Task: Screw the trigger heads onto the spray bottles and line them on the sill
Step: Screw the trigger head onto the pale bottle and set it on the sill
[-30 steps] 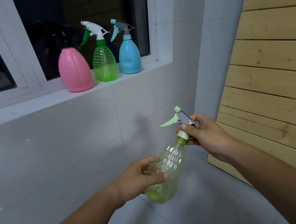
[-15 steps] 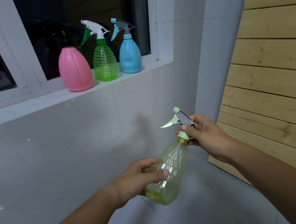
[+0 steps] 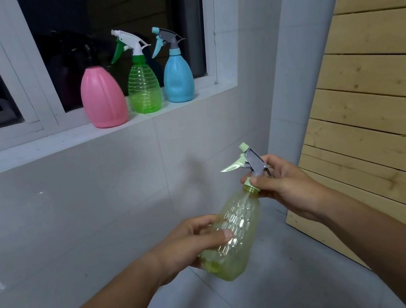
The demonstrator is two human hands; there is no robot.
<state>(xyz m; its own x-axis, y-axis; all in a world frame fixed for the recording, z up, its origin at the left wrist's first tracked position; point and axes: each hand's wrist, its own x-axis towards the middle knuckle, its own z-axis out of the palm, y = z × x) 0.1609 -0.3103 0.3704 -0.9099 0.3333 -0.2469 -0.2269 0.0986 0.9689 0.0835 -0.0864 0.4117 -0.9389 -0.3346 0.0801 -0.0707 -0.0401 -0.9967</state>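
Fingers (image 3: 252, 181) still pinching collar, yellow bottle (image 3: 232, 239) lower.

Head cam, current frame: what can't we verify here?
- Thread seating of the trigger head on the yellow bottle: right hand fingers cover the collar.
- Pink bottle head: black against the dark window, shape barely readable.
- Yellow bottle's far side: left hand wraps it.
- Left end of the sill: cut off by the frame edge, so any more bottles there are unseen.
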